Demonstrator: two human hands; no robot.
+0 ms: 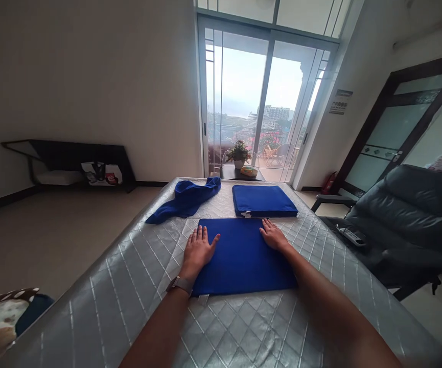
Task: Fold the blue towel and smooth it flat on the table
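Bright room with plain walls and a big sliding glass door [266,102] at the back, and most of the view is taken up by a mattress [243,327] in shiny silver-grey quilted cover, stitched in a diamond pattern. Lying flat in the middle of it is a blue folded cloth [243,255], smooth, matte, a neat rectangle with a small white tag poking out at its near edge. The left hand [198,251] is pressed palm-down on that cloth's left edge, fingers loosely spread and half on the mattress, with a watch [180,284] on the wrist. The right hand [273,235] rests flat on the cloth's far right corner, fingers out straight; neither hand is gripping anything. Toward the mattress's far edge sits a second folded blue piece [263,200], thicker-looking, maybe a pillowcase, hard to say from here. At the far left corner is a crumpled blue cloth [186,200], all bunched and wrinkly. A black leather chair [404,220] stands just off the right edge.
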